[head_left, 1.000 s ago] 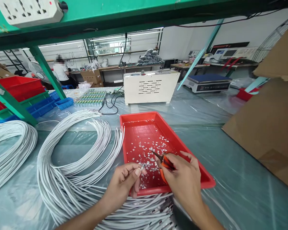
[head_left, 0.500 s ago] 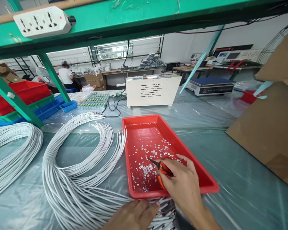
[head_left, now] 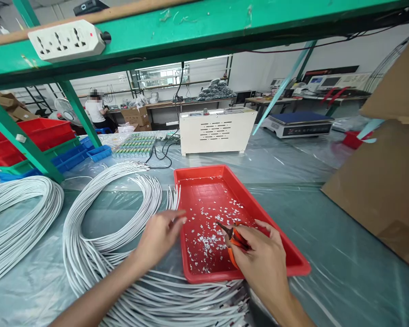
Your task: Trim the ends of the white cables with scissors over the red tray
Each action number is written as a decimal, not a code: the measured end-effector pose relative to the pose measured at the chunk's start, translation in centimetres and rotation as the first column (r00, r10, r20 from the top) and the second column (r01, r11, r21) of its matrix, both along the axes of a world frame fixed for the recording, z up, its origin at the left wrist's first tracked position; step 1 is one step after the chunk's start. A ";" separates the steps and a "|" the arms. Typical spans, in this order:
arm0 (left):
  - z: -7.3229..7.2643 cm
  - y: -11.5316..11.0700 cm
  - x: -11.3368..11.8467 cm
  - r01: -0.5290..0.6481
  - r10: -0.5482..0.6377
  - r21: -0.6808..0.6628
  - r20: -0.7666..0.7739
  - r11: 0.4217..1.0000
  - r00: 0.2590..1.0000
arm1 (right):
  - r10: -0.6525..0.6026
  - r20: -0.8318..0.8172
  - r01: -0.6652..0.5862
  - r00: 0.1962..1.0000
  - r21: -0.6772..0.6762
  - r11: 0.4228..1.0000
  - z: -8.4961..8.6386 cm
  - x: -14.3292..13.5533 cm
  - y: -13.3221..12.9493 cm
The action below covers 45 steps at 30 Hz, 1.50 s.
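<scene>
My right hand [head_left: 264, 256] is closed around orange-handled cutting pliers [head_left: 236, 240], their dark jaws pointing left over the red tray [head_left: 293, 268]. Small silvery-white scraps [head_left: 207, 243] lie scattered on the tray floor. At the tray's left rim, my left hand [head_left: 160, 236] reaches forward with thumb and finger slightly apart and nothing visible in it. Just beyond its fingertips, the ends of white cables [head_left: 173, 197] lean on that rim. The big coil of white cables [head_left: 75, 236] lies to the left, and more cable ends [head_left: 225, 302] bunch up below the tray's near edge.
A second cable coil [head_left: 23, 218] lies far left. Behind the tray stand a cream metal box [head_left: 216, 131], a weighing scale [head_left: 296, 125] and green boards [head_left: 134, 145]. Cardboard [head_left: 378, 190] borders the right side. A green beam [head_left: 204, 27] crosses overhead. One person [head_left: 97, 111] sits in the background.
My left hand has left the cable ends below the tray and moved up and forward to the tray's left rim. The right hand with the cutting pliers stays nearly in place.
</scene>
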<state>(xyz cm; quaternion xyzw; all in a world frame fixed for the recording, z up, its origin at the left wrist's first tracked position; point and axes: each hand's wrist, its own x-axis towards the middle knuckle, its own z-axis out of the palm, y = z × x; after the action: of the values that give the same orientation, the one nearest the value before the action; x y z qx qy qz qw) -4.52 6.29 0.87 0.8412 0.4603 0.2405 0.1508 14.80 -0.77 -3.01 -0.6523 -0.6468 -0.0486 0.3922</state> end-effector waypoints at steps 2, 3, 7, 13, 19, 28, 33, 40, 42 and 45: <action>-0.9 2.8 0.6 -0.106 0.107 0.048 -0.022 0.993 0.994 | 0.009 0.006 -0.009 1.000 -0.017 1.000 0.0 0.0 0.0; -1.4 3.9 0.9 -0.145 0.147 0.065 -0.029 0.987 0.989 | 0.014 0.013 -0.014 1.000 -0.031 0.999 0.0 -0.1 0.1; -2.5 5.9 2.0 -0.189 0.191 0.102 -0.006 0.977 0.982 | 0.027 0.041 -0.024 0.999 -0.076 0.997 0.0 -0.2 0.1; -2.2 2.5 2.4 -0.055 0.046 0.046 0.171 0.997 0.984 | 0.061 -0.014 -0.062 0.998 -0.060 0.996 -0.1 0.0 0.2; -2.8 -1.3 1.8 0.081 -0.065 -0.027 0.373 0.996 0.925 | 0.075 -0.034 -0.077 0.997 -0.082 0.994 0.1 -0.7 0.1; -2.6 -2.4 1.5 0.304 -0.097 -0.271 0.581 0.913 0.808 | 0.138 -0.013 -0.138 0.990 -0.113 0.984 0.0 -1.0 0.0; -2.6 -2.4 1.5 0.307 -0.097 -0.284 0.571 0.908 0.815 | 0.171 -0.001 -0.169 0.985 -0.146 0.975 0.1 -1.3 -0.1; -2.4 -2.4 1.6 0.358 -0.188 -0.238 0.531 0.903 0.826 | 0.193 -0.022 -0.194 0.981 -0.156 0.969 0.2 -1.3 -0.2; -2.3 -2.3 1.6 0.375 -0.205 -0.243 0.522 0.895 0.828 | 0.193 -0.006 -0.192 0.981 -0.162 0.968 0.2 -1.2 -0.1; -2.3 -2.2 1.5 0.394 -0.224 -0.247 0.516 0.885 0.827 | 0.193 0.031 -0.186 0.981 -0.159 0.969 0.4 -1.1 -0.1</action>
<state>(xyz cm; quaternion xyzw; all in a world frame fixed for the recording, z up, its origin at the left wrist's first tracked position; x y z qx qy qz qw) -3.07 4.05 -1.45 0.7812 0.2992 0.3261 0.4403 13.69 -0.87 -2.65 -0.6148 -0.7169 0.0249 0.3279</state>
